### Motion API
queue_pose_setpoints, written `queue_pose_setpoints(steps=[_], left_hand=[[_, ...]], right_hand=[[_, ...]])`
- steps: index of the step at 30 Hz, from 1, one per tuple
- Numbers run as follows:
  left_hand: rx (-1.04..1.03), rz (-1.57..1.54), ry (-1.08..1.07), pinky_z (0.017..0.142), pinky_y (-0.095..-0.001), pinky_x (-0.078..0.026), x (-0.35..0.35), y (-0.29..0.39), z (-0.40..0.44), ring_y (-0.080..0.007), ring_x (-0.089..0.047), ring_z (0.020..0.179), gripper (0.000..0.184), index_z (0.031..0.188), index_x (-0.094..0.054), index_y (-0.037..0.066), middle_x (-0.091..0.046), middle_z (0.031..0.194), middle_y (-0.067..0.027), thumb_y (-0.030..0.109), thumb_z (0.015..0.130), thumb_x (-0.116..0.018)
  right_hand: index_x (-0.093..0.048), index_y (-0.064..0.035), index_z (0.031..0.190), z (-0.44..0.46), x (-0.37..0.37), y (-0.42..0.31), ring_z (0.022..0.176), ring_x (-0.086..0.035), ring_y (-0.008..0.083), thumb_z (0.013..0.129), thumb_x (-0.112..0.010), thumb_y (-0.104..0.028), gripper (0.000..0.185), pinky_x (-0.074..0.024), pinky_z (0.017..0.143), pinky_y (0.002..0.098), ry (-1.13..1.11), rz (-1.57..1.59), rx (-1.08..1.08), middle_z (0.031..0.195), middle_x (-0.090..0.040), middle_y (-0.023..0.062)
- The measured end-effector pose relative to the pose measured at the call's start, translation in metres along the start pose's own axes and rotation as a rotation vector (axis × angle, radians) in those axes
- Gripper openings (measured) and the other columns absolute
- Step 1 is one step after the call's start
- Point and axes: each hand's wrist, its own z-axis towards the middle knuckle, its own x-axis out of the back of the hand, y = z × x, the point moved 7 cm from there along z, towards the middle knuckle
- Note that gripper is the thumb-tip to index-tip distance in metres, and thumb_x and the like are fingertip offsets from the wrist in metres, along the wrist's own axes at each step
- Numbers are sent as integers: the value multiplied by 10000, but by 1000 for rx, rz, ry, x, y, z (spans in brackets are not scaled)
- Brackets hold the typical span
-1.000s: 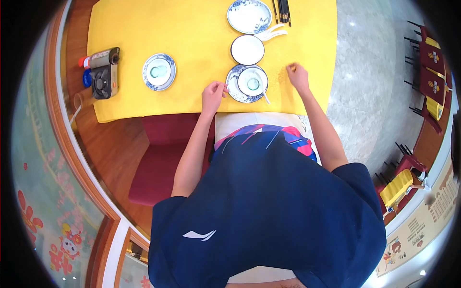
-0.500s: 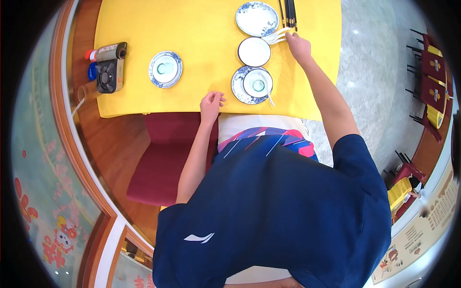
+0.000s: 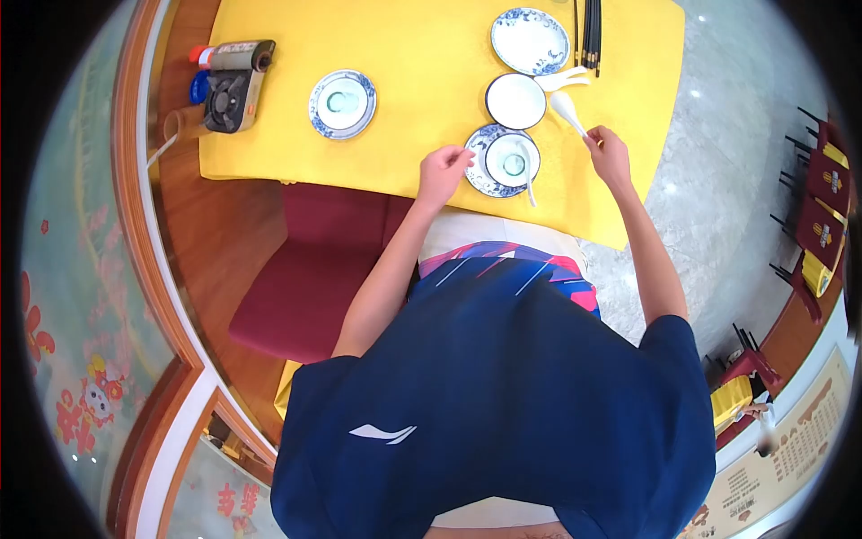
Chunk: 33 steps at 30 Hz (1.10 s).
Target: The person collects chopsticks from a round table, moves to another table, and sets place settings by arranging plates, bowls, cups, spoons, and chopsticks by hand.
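My right hand pinches a white soup spoon by its handle end, with the bowl of the spoon pointing up and left. My left hand, empty and loosely curled with fingertips a little apart, is at the left rim of a blue-patterned plate; whether it touches the rim is unclear. On that plate sits a small bowl holding a greenish glass cup, with another white spoon at its right side. Just beyond is a white dark-rimmed bowl, with more white spoons by it.
A large patterned plate and several dark chopsticks lie at the far side of the yellow tablecloth. To the left are another plate setting and a portable gas stove. A maroon chair stands at the near edge.
My right hand has drawn one spoon away from the others, toward me. My left hand has moved right and forward to the plate's rim. The whole view has shifted slightly.
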Motion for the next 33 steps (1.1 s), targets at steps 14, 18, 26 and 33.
queue_pose_setpoints(steps=[14, 18, 26, 33], left_hand=[[-189, 182, 131, 661, -266, -509, -25, 58, 12, -121, -649, 713, 199, 936, -695, -40, -708, 799, -94, 129, 831, -709], [-203, 210, 361, 657, -273, -513, 39, 42, 23, -143, -659, 698, 197, 911, -693, -42, -702, 778, -103, 138, 833, -708], [-241, 593, 680, 668, -308, -524, 169, 50, 17, -190, -682, 700, 202, 892, -692, -45, -706, 764, -131, 151, 839, -695], [-173, 798, 657, 695, -351, -525, 192, 43, 31, -259, -689, 724, 222, 857, -697, -26, -702, 771, -145, 193, 830, -676]], right_hand=[[-676, 5, 979, -36, -77, -133, 739, -592, 69, 868, -702, -187, 223, -471, 672, 213, -300, 1141, -89, 818, -670, 24], [-679, -8, 981, -27, -61, -120, 703, -564, 67, 870, -698, -239, 258, -468, 654, 221, -225, 925, -66, 794, -654, 23], [-634, 14, 1031, -17, -49, -70, 827, -620, 98, 935, -616, -236, 268, -481, 738, 249, -240, 838, -112, 883, -668, 50], [-680, -3, 931, -10, -42, -38, 732, -622, 119, 866, -687, -312, 316, -494, 688, 267, -145, 687, -250, 795, -675, 53]])
